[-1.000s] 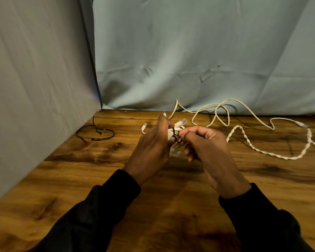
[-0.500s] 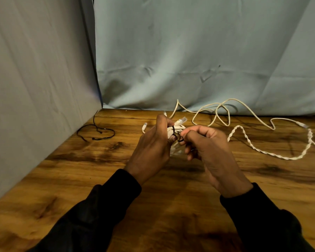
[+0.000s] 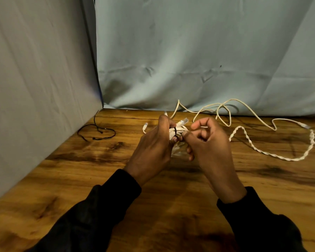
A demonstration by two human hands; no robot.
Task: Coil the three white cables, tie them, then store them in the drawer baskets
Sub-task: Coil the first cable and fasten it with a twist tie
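A coiled white cable [image 3: 178, 130] sits between my two hands above the wooden table [image 3: 80, 182], bound by a thin black tie [image 3: 175, 131]. My left hand [image 3: 154, 151] grips the coil from the left. My right hand [image 3: 210, 144] pinches the coil and tie end from the right, its index finger raised. A plug [image 3: 183, 122] sticks up from the coil, and another end [image 3: 145, 126] lies left of it. A smooth white cable [image 3: 251, 110] loops loose at the back. A twisted white cable [image 3: 273, 153] lies loose to the right. No drawer is in view.
Spare black ties [image 3: 96, 132] lie on the table near the back left corner. Grey-blue cloth walls [image 3: 189, 57] close the table at the back and on the left. Black sleeves cover both my forearms.
My right hand has shifted a little to the right and its index finger has lifted. The black tie now sits tighter around the coil. The loose cables have not moved.
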